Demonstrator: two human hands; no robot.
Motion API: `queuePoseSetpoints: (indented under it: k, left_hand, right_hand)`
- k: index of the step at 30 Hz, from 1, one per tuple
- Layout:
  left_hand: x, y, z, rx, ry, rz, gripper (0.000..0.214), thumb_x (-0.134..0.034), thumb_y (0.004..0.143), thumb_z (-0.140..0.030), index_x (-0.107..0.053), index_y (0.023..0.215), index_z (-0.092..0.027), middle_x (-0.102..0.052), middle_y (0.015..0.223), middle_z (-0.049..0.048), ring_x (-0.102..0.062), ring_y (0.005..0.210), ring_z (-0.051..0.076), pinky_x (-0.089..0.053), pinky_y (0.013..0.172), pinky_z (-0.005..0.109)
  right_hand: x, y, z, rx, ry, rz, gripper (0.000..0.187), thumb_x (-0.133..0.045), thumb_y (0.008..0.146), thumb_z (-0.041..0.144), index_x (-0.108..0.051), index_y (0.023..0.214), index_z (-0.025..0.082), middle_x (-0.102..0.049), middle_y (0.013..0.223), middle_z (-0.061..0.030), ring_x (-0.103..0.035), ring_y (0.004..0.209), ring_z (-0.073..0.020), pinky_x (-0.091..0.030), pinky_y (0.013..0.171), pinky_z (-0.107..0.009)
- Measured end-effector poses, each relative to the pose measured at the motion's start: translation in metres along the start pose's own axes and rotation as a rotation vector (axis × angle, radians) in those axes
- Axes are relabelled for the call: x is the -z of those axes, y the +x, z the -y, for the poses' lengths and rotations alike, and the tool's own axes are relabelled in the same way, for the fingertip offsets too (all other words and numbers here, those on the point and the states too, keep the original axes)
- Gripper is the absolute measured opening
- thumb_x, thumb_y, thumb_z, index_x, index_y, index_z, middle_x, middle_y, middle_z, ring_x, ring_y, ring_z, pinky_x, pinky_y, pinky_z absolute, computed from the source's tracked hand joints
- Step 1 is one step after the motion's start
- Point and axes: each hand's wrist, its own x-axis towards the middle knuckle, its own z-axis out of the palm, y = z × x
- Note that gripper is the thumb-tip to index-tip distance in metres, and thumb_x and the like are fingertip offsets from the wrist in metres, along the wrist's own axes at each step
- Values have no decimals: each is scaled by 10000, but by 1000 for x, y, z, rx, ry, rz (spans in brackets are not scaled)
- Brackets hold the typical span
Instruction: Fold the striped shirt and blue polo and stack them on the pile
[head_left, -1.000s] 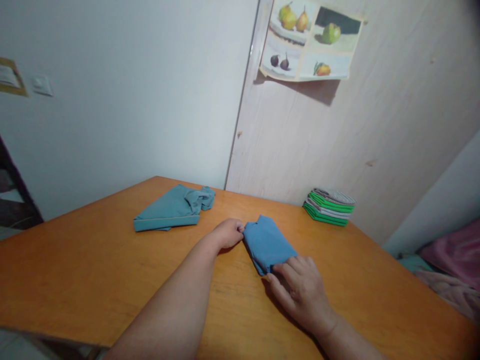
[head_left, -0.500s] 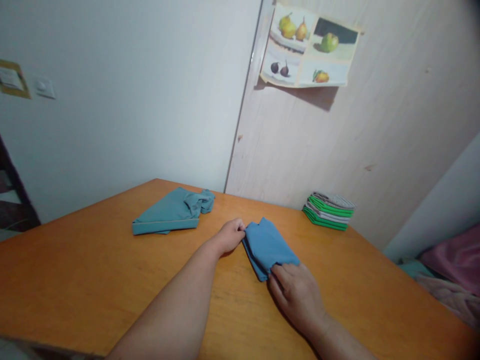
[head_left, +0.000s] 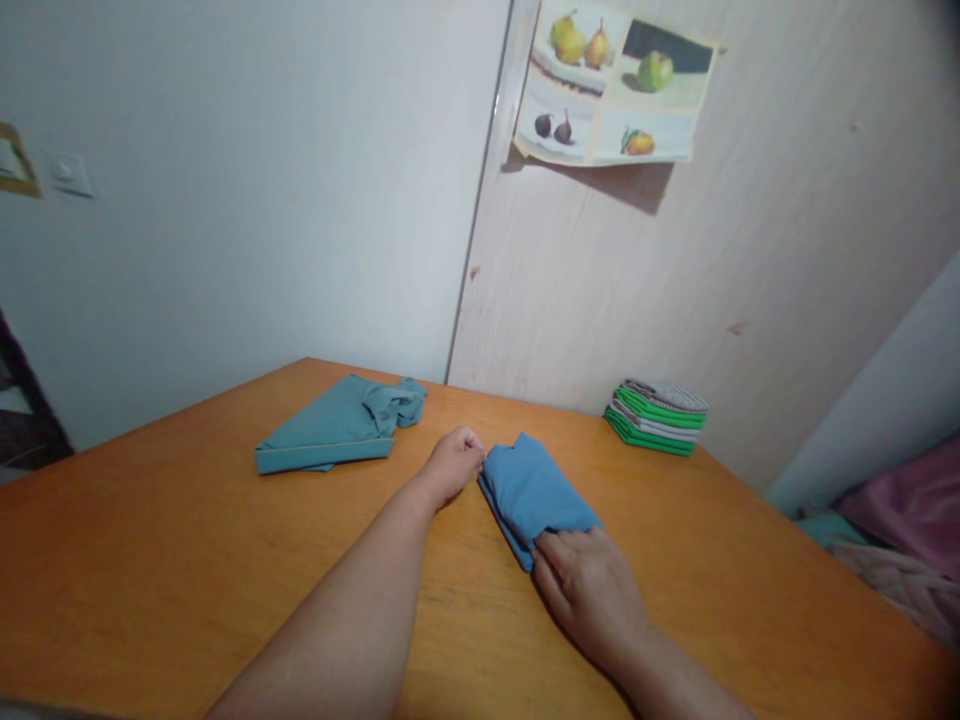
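A folded blue garment point(head_left: 536, 490) lies slantwise on the wooden table, its layers showing along the left side. At its far left corner is my left hand point(head_left: 454, 463), closed, with thumb and fingers pinched on the cloth's edge. My right hand point(head_left: 592, 590) grips the near end, its fingertips tucked under the fabric and hidden there. Left of my hands rests a teal garment point(head_left: 330, 425), partly folded, with a flat hem strip toward me and a bunched part at its right end.
A neat stack of green and grey folded cloths point(head_left: 656, 418) stands at the table's back right edge. The orange-brown tabletop point(head_left: 187, 560) meets the wall behind. A sheet of fruit pictures point(head_left: 615, 90) hangs above. Pink bedding point(head_left: 907, 510) lies beyond the right edge.
My left hand has shifted slightly left, and the garment's left side lies a little flatter. My right hand stays at the near end. The view has moved slightly.
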Motion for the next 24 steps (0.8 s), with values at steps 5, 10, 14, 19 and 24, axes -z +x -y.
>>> queuePoseSetpoints:
  k: [5, 10, 14, 19, 24]
  left_hand:
    - [0, -1, -14, -48, 20, -29, 54, -536, 818, -217, -565, 854, -190, -585, 717, -27, -556, 677, 134, -430, 655, 232]
    - [-11, -9, -38, -233, 173, 27, 166, -597, 823, -206, -657, 977, -201, -685, 1063, 61, -602, 1039, 212, -453, 934, 317]
    - [-23, -21, -48, -453, 335, 195, 269, -474, 940, -247, -689, 1093, -195, -689, 1199, 88, -595, 1167, 221, -416, 1062, 348]
    - [-30, -30, -44, -458, 457, 305, 432, -357, 1010, -328, -624, 1304, -159, -563, 1439, 122, -480, 1364, 229, -305, 1175, 408]
    - [-29, -32, -37, -377, 589, 436, 518, -346, 1014, -418, -485, 1460, -194, -354, 1585, 105, -288, 1485, 237, -181, 1218, 455]
  right_hand:
    - [2, 1, 2, 18, 20, 7, 212, -485, 955, 228, -597, 776, 230, -659, 687, -6, -551, 650, -171, -243, 671, -337]
    - [6, 2, 5, 13, 69, 21, 236, -473, 954, 235, -597, 754, 233, -661, 657, 4, -561, 611, -157, -268, 669, -334]
    - [12, 1, 1, -21, 175, 22, 213, -474, 950, 241, -634, 809, 237, -691, 710, 1, -605, 666, -161, -316, 692, -320]
    - [16, -6, -23, -287, 342, -133, 290, -431, 978, 324, -679, 856, 236, -720, 787, -25, -643, 725, -177, -391, 697, -297]
    - [12, -10, -51, -572, 388, -160, 266, -464, 914, 376, -686, 969, 240, -695, 725, -9, -636, 671, -186, -406, 604, -278]
